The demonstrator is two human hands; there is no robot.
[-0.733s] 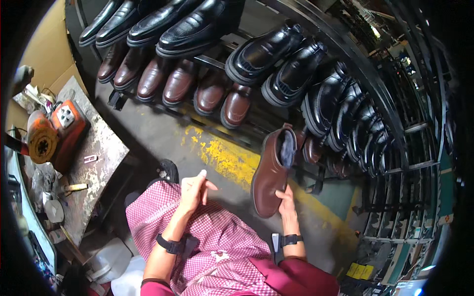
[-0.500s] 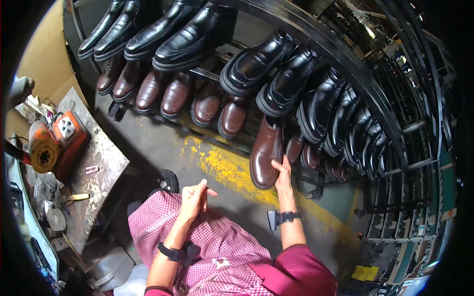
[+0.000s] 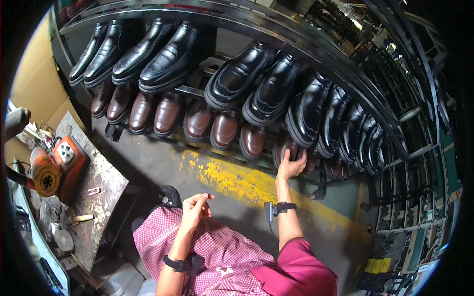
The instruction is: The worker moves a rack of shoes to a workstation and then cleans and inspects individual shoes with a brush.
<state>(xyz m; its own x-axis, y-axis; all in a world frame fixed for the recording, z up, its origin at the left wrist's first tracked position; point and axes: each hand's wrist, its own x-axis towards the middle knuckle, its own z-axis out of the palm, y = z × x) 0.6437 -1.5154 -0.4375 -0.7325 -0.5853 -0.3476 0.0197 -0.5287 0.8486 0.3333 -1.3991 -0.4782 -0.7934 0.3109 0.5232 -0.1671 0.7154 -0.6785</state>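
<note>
My right hand (image 3: 292,166) reaches to the lower rack row, thumb and fingers apart, in front of a brown leather shoe (image 3: 285,147). Whether the fingertips touch it I cannot tell. Left of that, another brown shoe (image 3: 253,141) stands toe outward in the same row. My left hand (image 3: 196,209) is held over my lap with its fingers curled and thumb against the forefinger; nothing shows in it. Above, black shoes (image 3: 269,91) line the upper level, their toes overhanging the brown ones and hiding their rear parts.
The metal shoe rack (image 3: 197,92) runs across in front of me. At left stands a worn worktable (image 3: 106,170) with an orange machine (image 3: 61,158) and a wooden-handled tool (image 3: 83,217). Yellow paint (image 3: 232,178) marks the floor below the rack. More racks (image 3: 407,232) stand at right.
The brown shoe that my right hand held up has left the hand; a brown shoe now shows at that spot in the lower row. My right hand has moved up slightly. My left fingers have curled in.
</note>
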